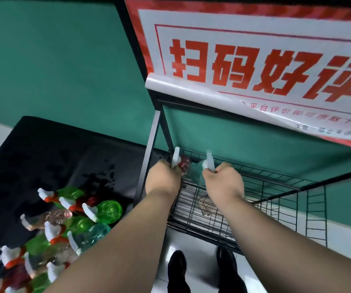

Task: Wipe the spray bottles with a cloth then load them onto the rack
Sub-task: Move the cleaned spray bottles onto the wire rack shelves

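Two hands: left hand (pixel 163 180) and right hand (pixel 223 182). Each holds one spray bottle: a red bottle (pixel 184 163) and a clear bottle (pixel 209 162). One wire rack (pixel 276 182). One sign (pixel 254 60). Two black shoes (pixel 176 265). The pile (pixel 64 225) on the bench (pixel 33 144) has about ten more bottles, but some are cut off.

Free rack (pixel 191 214) space beneath hanging poster (pixel 254 60)

Large red characters reading "扫码好评" run across a white, red-bordered poster (pixel 254 34) hanging on the wire rack (pixel 202 220). A smaller red line beneath begins "平台评价"; the rest, and the grey small print, is too blurred to read.
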